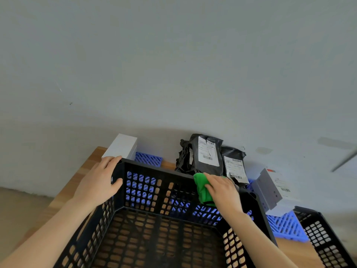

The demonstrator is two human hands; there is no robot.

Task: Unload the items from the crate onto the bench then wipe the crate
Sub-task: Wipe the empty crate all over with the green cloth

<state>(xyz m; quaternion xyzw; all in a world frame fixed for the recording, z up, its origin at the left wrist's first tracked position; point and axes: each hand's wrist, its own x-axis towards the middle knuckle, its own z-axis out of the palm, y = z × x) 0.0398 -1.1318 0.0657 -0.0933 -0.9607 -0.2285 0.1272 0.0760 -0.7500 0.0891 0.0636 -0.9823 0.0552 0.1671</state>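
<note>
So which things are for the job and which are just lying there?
Job: crate, cloth, left hand gripping the crate's corner, right hand holding the cloth on its rim, unloaded parcels, white box, grey box, bench.
Lying about: blue crates, other black crate.

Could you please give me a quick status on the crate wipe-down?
Left hand grips crate at far-left corner. Right hand holds green cloth on far wall. Crate empty, parcels out on bench. Nothing in the way.
</note>
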